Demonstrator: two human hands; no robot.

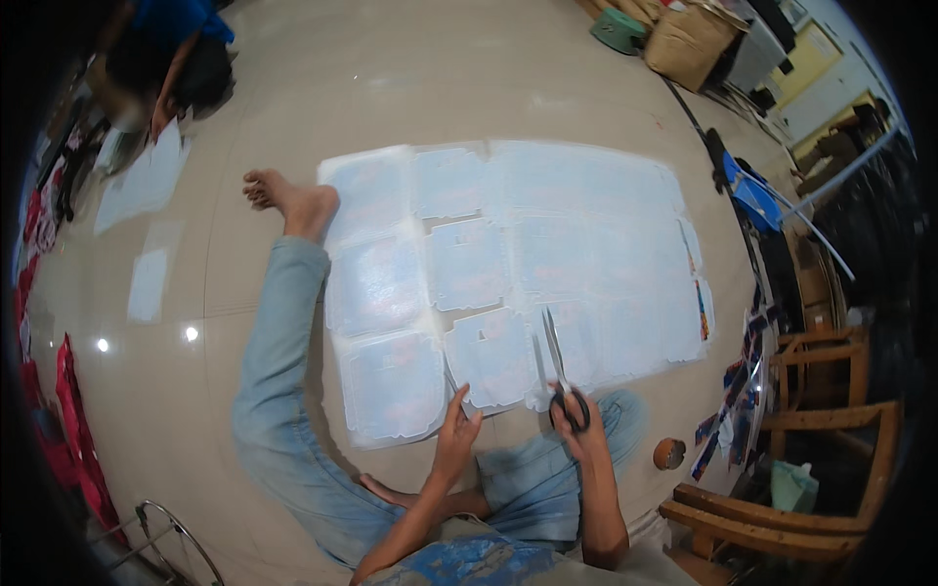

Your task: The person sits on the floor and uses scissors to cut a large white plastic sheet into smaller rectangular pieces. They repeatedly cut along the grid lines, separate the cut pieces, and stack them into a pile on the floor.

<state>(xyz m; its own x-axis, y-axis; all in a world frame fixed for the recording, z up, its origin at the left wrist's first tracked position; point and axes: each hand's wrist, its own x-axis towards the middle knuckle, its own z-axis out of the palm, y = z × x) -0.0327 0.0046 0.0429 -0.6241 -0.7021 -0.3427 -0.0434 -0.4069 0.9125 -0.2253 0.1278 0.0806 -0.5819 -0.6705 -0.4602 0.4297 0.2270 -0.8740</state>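
A large whitish sheet (557,256) covers the floor before me, with faint pale blue and pink patterning in rectangular panels. Several slits and small cut-outs show tile between the panels on its left half. My right hand (582,428) grips a pair of scissors (555,344) by the black handles; the blades point away from me over the sheet and lie nearly closed together. At the near edge of one panel (491,355), my left hand (458,436) has its fingers apart and nothing visible in them. Whether its fingertips touch the sheet is unclear.
My outstretched leg (282,315) borders the sheet's left side. A brown tape roll (669,454) rests right of my knee, near wooden frames (769,513). Upper left, another person's hand (163,117) is at white sheets (146,179). Paper sacks (692,40) stand upper right.
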